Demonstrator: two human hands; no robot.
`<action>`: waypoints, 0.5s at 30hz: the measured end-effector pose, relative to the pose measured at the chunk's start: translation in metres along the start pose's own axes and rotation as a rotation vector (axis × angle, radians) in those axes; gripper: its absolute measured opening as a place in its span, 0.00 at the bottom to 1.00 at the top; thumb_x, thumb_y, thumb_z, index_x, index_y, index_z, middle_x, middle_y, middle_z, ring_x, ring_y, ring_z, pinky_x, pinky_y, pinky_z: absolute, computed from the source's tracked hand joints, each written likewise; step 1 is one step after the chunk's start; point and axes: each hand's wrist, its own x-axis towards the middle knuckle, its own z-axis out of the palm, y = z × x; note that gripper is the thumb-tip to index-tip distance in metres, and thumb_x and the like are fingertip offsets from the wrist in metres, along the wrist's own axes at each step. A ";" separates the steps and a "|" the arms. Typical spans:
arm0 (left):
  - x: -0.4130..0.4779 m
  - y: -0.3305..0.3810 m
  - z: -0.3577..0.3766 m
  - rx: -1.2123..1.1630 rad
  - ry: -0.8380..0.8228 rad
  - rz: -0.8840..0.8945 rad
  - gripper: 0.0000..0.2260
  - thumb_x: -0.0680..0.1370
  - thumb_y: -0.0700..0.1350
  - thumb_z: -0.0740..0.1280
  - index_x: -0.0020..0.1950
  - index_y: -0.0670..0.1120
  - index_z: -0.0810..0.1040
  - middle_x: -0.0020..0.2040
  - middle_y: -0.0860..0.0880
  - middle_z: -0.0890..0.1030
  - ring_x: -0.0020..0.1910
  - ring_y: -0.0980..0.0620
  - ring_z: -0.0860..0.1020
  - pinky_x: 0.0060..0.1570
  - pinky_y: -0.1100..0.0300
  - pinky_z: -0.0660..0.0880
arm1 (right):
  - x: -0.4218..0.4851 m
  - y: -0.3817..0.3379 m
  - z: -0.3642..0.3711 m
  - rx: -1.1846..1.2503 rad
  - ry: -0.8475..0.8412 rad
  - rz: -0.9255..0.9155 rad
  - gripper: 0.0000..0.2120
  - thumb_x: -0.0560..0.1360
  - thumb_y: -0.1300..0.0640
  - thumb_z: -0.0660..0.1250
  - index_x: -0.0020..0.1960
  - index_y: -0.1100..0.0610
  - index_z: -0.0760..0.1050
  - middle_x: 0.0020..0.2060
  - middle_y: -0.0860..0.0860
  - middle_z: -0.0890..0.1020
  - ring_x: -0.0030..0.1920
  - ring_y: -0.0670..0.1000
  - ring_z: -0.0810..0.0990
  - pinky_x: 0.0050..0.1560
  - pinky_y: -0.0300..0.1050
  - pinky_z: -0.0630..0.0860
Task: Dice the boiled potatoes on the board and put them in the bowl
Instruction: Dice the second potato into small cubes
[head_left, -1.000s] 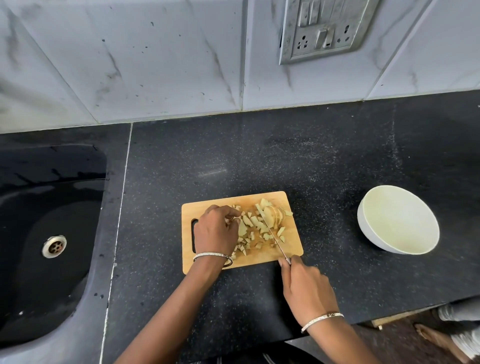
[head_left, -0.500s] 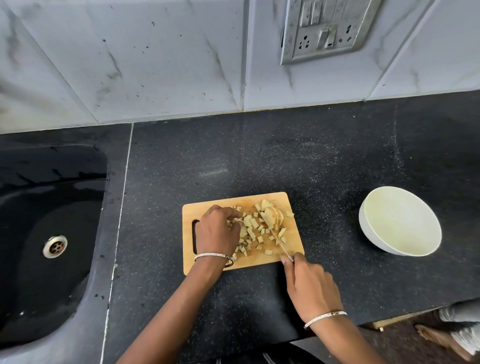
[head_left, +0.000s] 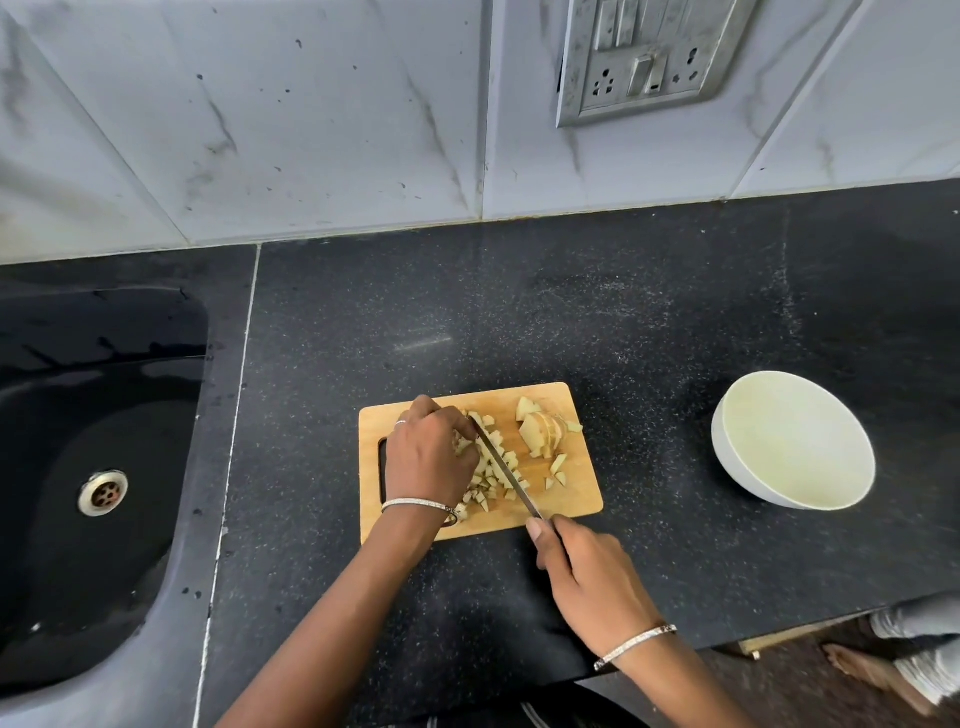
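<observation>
I see the left hand (head_left: 428, 457) curled over the near-left part of the rectangular light wooden cutting board (head_left: 582, 493), its fingers bent and bunched together, pressing down on a heap of small pale yellow potato cubes (head_left: 493, 467). A thin silver bangle sits on that wrist and a ring on one finger. The right hand (head_left: 587, 577) hangs just off the board's front edge, closed around the handle of a narrow steel-bladed knife (head_left: 501, 470); the index finger lies straight along the top, near where the blade begins. The handle is hidden inside the fist, so I cannot tell its colour or material. The blade runs diagonally up and left across the cubes, its tip right beside the left fingertips; I think it is resting on the pieces, though the angle leaves that uncertain.

On the far-right part of the board lies a fanned stack of pale potato slices (head_left: 543, 431), smooth-faced and not yet diced, with a few loose chunks below it. The board has a slot handle at its left end, partly under the left wrist.

The round white bowl (head_left: 748, 467), glossy and smooth-walled, stands well apart to the right on the speckled black stone counter (head_left: 519, 312), with no potato in it. A moulded black sink (head_left: 78, 415) with a steel drain sits at left.
</observation>
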 end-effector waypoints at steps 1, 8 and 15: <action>-0.001 -0.001 -0.001 -0.021 0.009 0.005 0.06 0.70 0.43 0.74 0.45 0.50 0.81 0.46 0.51 0.73 0.45 0.48 0.75 0.45 0.56 0.72 | 0.001 0.000 0.000 -0.003 0.002 -0.005 0.24 0.79 0.35 0.45 0.42 0.50 0.71 0.34 0.48 0.80 0.35 0.51 0.79 0.39 0.55 0.75; -0.008 0.001 -0.008 0.152 0.031 0.293 0.16 0.69 0.47 0.74 0.55 0.59 0.76 0.56 0.56 0.74 0.54 0.51 0.72 0.47 0.54 0.69 | 0.003 0.001 -0.019 -0.148 0.009 -0.009 0.20 0.80 0.36 0.48 0.40 0.49 0.66 0.28 0.46 0.72 0.34 0.56 0.78 0.38 0.55 0.75; -0.002 -0.005 -0.001 0.190 0.050 0.399 0.07 0.70 0.43 0.74 0.43 0.56 0.84 0.43 0.57 0.84 0.48 0.53 0.80 0.47 0.53 0.67 | -0.004 0.005 -0.057 -0.219 -0.049 -0.018 0.21 0.78 0.33 0.51 0.41 0.49 0.68 0.27 0.47 0.73 0.33 0.52 0.77 0.38 0.52 0.76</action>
